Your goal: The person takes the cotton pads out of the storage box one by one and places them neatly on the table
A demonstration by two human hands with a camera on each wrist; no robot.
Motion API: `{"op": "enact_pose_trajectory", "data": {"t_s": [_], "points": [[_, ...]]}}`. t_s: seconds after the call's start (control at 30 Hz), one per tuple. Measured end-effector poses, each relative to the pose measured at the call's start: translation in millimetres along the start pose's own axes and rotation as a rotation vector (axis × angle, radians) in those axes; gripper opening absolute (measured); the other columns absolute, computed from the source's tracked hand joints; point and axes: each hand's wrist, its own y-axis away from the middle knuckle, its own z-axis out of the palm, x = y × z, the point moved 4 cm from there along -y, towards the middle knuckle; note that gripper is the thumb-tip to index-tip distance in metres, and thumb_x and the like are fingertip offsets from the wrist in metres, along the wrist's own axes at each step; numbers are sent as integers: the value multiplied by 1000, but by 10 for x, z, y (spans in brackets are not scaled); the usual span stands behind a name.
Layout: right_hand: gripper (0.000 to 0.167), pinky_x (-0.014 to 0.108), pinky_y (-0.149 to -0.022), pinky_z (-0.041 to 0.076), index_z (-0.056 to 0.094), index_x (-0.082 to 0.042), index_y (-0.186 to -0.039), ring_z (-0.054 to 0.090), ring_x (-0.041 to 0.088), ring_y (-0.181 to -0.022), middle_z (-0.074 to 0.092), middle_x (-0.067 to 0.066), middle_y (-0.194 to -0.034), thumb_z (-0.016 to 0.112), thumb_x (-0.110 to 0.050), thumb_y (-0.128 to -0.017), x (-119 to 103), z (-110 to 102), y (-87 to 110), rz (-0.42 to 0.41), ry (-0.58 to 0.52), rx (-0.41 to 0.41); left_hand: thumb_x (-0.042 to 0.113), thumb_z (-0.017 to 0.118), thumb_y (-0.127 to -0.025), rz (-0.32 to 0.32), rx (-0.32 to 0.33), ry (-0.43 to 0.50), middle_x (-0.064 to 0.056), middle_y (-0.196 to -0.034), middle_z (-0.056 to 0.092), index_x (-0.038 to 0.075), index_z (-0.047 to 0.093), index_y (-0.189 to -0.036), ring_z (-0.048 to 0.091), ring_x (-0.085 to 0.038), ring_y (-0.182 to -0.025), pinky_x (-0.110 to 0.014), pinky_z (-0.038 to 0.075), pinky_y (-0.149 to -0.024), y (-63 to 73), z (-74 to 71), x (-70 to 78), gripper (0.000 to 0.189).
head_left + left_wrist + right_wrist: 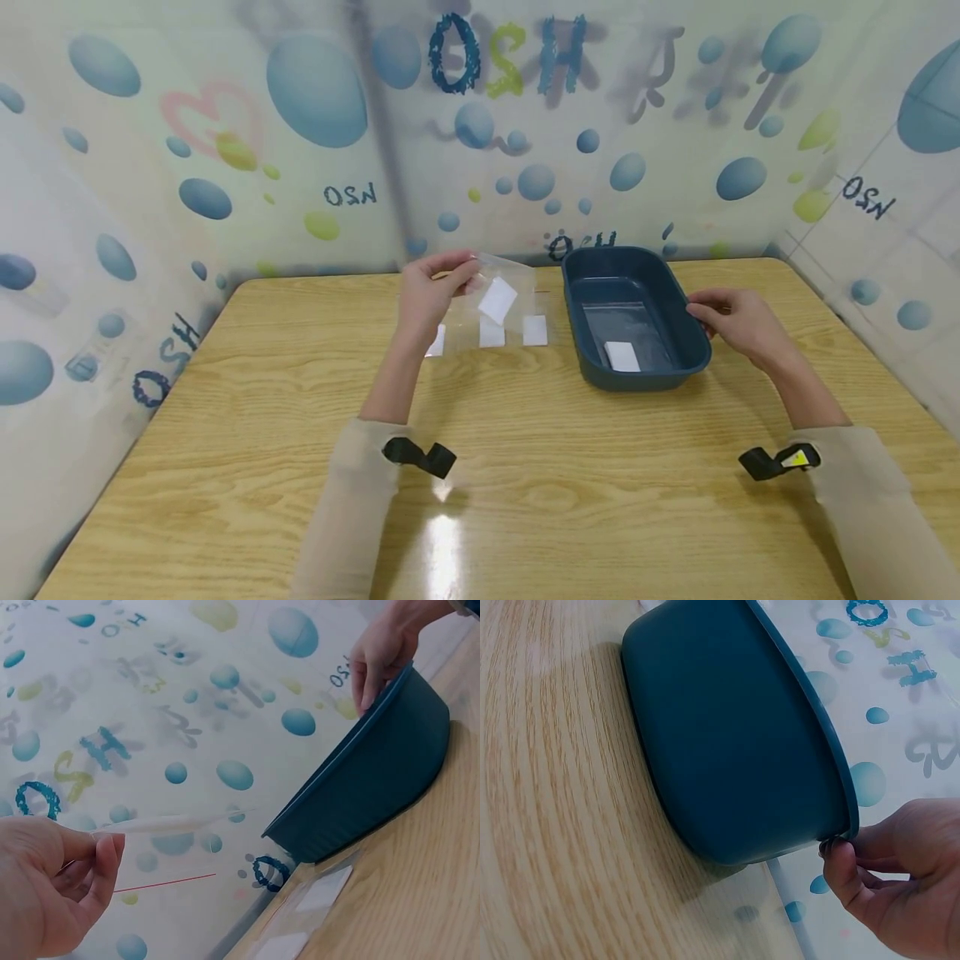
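Observation:
My left hand (pixel 429 302) pinches the top edge of a clear plastic bag (pixel 519 273) between thumb and fingers. A white rectangular piece (pixel 497 301) shows inside that raised bag, which has a red line across it in the left wrist view. To its right stands a dark blue plastic basin (pixel 637 382). My right hand (pixel 741 323) pinches the basin's right rim, thumb and fingertips on either side of it. Inside the basin, at the near end, lies a clear bag with another white piece (pixel 622 357).
Several more clear bags with white pieces (pixel 535 331) lie on the wooden table (pixel 225 433), below and behind the raised bag. A patterned curtain (pixel 315 200) hangs along the table's back edge and sides. Each sleeve carries a black wrist mount (pixel 420 457).

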Motion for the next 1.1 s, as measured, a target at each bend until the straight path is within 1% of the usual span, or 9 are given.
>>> {"op": "enact_pose_trajectory", "data": {"t_s": [0.17,0.33,0.47,0.6,0.77,0.93,1.1], "points": [[41,27,-62,51,56,15,-129,56,8,-70,64,14,-94,50,-20,-108,-2,-3,0,-2,0,3,7,75,-92,-5,9,-14,-8,-101,71,-7,72,-113,65,-10,-75,-25,59,-74,-27,-100,6,25],[41,26,-61,51,56,15,-129,56,9,-70,64,14,-94,50,-19,-108,6,-1,-3,-11,-4,8,8,74,-93,-15,18,-15,-7,-103,69,-8,71,-115,64,-9,-77,-23,57,-75,-53,-195,16,27],[41,26,-61,51,56,15,-129,56,8,-70,64,14,-94,50,-19,-108,16,0,-6,-12,-6,10,9,75,-92,-47,41,-20,-6,-106,69,-7,71,-116,64,-9,-80,-20,56,-75,-70,-277,15,29],[41,27,-61,51,56,15,-129,56,9,-70,64,13,-94,51,-20,-108,18,-1,-7,-10,2,9,8,74,-93,-71,58,-24,-4,-106,69,-6,70,-117,64,-9,-82,-20,56,-76,-88,-355,18,28],[40,27,-61,51,57,15,-128,56,10,-70,64,14,-93,50,-19,-108,12,-4,-3,-12,1,9,7,73,-93,-90,71,3,-3,-102,70,-5,71,-115,64,-8,-81,-18,55,-74,-113,-444,22,25],[40,27,-61,51,56,15,-128,56,8,-70,64,13,-93,50,-19,-108,11,-4,-3,-9,-6,6,6,73,-93,-92,88,30,-1,-99,70,-7,70,-117,63,-8,-76,-17,55,-71,-119,-544,36,26],[41,28,-61,51,56,15,-128,56,8,-70,64,13,-94,50,-20,-108,5,-5,-4,-6,-3,7,4,71,-94,-112,115,53,-1,-97,70,-7,69,-116,63,-8,-76,-17,55,-71,-141,-658,18,25]]}}
